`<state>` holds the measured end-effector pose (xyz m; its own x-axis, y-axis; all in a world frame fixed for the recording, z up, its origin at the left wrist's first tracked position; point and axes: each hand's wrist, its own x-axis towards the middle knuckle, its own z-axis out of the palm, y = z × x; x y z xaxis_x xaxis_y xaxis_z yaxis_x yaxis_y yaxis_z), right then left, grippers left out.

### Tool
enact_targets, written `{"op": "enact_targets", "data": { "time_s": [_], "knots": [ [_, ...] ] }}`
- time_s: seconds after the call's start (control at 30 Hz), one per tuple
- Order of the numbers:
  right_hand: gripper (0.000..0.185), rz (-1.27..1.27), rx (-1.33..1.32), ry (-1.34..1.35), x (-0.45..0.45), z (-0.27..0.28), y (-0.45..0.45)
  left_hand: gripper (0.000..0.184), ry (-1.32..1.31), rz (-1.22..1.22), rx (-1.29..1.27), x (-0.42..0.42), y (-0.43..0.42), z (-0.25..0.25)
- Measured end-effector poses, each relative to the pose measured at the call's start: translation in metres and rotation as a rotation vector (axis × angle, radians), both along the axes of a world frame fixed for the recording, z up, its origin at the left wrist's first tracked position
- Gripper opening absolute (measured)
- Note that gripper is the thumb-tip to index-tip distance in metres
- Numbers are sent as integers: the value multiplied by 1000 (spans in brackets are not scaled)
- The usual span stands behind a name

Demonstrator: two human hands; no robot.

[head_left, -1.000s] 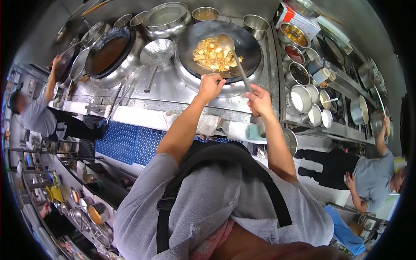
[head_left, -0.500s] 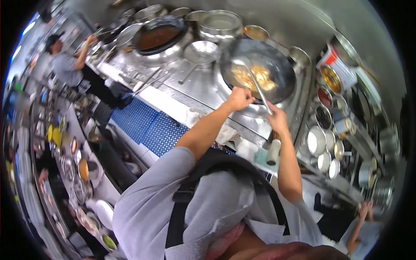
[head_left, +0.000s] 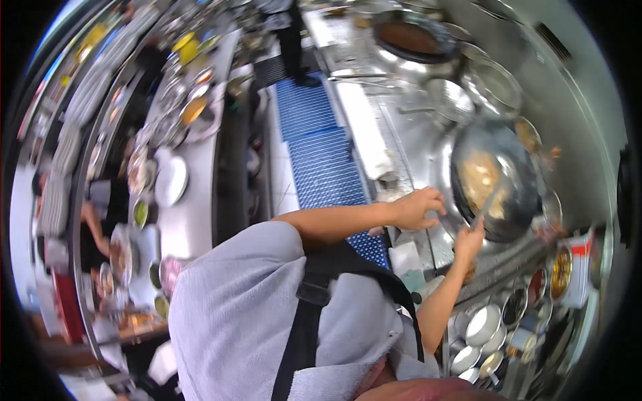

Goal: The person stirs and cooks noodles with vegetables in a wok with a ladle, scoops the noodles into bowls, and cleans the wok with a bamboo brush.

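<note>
My right hand (head_left: 470, 240) is wrapped round the handle of a metal ladle (head_left: 493, 198). The ladle slants into a dark wok (head_left: 520, 175), and its head is blurred by motion. Pale yellow-brown food (head_left: 479, 180) lies in the wok. To the left of the wok, my left hand (head_left: 419, 208) hovers over the steel stove top (head_left: 438, 244), fingers loosely bent and apart, with nothing seen in them. It is apart from the wok's rim.
Beyond the wok are a perforated strainer (head_left: 449, 100), a steel pot (head_left: 491, 87) and a wok of brown liquid (head_left: 411, 39). Seasoning containers (head_left: 483, 325) stand at lower right. A blue mat (head_left: 314, 150) runs between stove and prep counter (head_left: 190, 207). Another person (head_left: 289, 40) stands at the far end.
The view has turned left, so the stove sits further right. My left hand has come away from the wok's near rim and its fingers have loosened. My right hand still holds the ladle.
</note>
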<state>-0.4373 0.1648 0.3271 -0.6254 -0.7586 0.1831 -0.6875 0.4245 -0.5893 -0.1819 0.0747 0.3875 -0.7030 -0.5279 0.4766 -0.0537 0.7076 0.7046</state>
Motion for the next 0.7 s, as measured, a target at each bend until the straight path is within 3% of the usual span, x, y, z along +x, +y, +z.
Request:
{"op": "enact_targets", "data": {
  "time_s": [0.1, 0.17, 0.23, 0.27, 0.37, 0.43, 0.47, 0.57, 0.6, 0.7],
  "knots": [
    [71, 102, 52, 27, -13, -2, 0, 30, -193, 149, 232, 101, 25, -25],
    [71, 2, -43, 331, 16, 39, 3, 29, -230, 308, 293, 171, 41, -39],
    [67, 103, -289, 115, 58, 65, 2, 28, -248, 463, 379, 232, 60, -47],
    [58, 245, -393, -168, 66, 52, -4, 27, -249, 552, 438, 260, 67, -49],
    [48, 676, -148, -311, 149, 60, -17, 25, -232, 825, 426, 333, 87, -55],
    [40, 905, 155, -362, 215, 56, -19, 25, -184, 992, 322, 379, 100, -48],
    [41, 1000, 242, -508, 251, 54, -17, 24, -171, 1068, 266, 403, 106, -47],
    [43, 1093, 480, -744, 305, -2, -18, 24, -63, 1330, 346, 478, 125, -34],
    [44, 1208, 487, -501, 321, -3, -19, 24, -53, 1407, 327, 501, 133, -32],
    [43, 1252, 552, -538, 369, 1, -17, 23, -122, 1629, 277, 580, 156, -17]
  ]
}}
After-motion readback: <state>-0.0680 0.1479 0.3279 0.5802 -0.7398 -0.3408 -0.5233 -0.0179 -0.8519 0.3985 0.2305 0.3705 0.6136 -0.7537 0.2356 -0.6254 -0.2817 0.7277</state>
